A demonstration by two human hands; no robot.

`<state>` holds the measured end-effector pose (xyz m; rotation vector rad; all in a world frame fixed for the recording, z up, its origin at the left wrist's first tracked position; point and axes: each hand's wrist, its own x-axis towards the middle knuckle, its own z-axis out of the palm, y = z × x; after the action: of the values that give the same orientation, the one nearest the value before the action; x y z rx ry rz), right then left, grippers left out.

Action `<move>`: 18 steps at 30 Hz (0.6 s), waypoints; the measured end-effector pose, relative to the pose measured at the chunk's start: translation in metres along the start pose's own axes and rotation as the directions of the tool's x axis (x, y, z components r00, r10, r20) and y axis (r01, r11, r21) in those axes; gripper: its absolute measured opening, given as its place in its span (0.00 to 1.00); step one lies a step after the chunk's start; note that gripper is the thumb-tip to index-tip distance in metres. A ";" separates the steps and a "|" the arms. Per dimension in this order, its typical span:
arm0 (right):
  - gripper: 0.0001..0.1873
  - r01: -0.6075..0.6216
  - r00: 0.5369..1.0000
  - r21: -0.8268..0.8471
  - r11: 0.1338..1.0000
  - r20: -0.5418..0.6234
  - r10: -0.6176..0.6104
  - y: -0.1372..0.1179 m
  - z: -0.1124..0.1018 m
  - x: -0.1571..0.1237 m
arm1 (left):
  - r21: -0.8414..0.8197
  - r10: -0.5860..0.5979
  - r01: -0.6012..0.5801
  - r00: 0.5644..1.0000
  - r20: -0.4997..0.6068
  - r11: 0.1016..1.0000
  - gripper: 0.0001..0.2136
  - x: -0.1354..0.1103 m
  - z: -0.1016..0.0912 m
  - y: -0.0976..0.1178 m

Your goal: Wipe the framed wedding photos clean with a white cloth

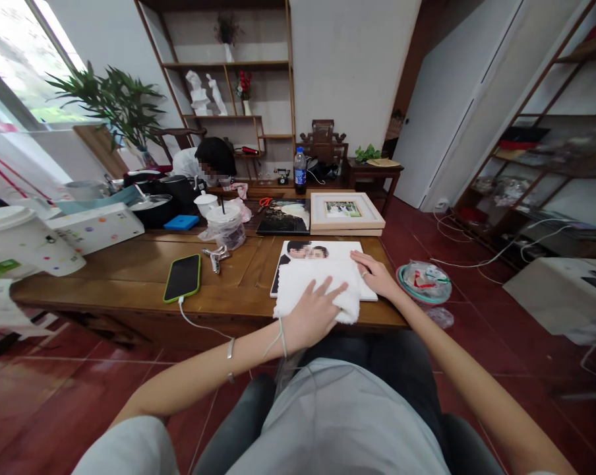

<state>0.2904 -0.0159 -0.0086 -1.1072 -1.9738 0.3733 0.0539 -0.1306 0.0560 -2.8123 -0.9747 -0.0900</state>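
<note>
My left hand [318,310] lies with spread fingers on a white cloth [298,278]. Beneath the cloth is a photo panel [345,251] showing two people, flat at the table's front edge; the cloth covers much of its lower part. On the panel's right side rests my right hand [374,272], fingers stretched out and touching its surface. Behind the panel lie a pale framed picture [372,210], stacked on another frame, and a dark picture panel [282,218].
On the wooden table [243,270] are a charging phone [182,277], a metal tool [215,257], a bagged cup [225,224], a blue box [181,222] and a bottle [300,173]. A person [206,158] bends over behind. A lined bin [424,280] stands on the floor at right.
</note>
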 end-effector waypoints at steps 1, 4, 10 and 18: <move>0.22 0.000 1.000 -0.003 1.000 0.001 0.000 0.000 0.000 0.000 | -0.014 -0.011 0.011 1.000 0.009 1.000 0.14 0.006 0.000 -0.005; 0.22 -0.011 1.000 -0.006 1.000 0.000 0.011 -0.001 0.000 0.000 | -0.054 -0.060 0.062 0.998 0.034 0.997 0.14 0.032 0.004 -0.026; 0.23 -0.022 1.000 -0.002 1.000 0.001 0.022 -0.002 0.000 -0.001 | -0.093 -0.199 0.201 0.979 0.038 0.975 0.17 0.091 0.020 -0.067; 0.24 -0.042 0.999 0.019 0.999 0.020 0.041 -0.003 -0.001 0.001 | -0.034 -0.273 0.272 0.961 -0.037 0.962 0.16 0.095 0.023 -0.040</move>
<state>0.2892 -0.0173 -0.0060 -1.1373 -1.9625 0.4262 0.1036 -0.0380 0.0490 -2.6708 -1.3548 -0.1961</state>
